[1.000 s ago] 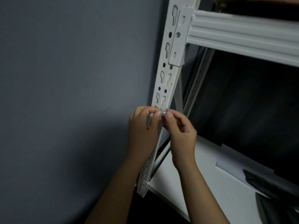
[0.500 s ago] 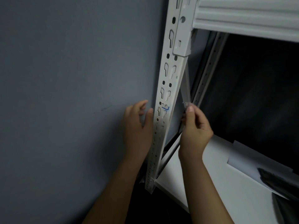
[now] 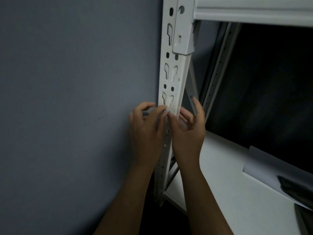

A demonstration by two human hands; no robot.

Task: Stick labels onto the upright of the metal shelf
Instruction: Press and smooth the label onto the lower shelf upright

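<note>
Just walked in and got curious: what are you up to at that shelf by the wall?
A person is sticking a small label onto the white metal upright. Both thumbs meet on its front face, the left hand and the right hand pressing at one spot. The label itself is almost hidden under the thumbs. A white shelf board lies below.

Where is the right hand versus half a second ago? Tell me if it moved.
Yes. The right hand moved left onto the upright, its thumb now meeting the left hand on the front face.
</note>
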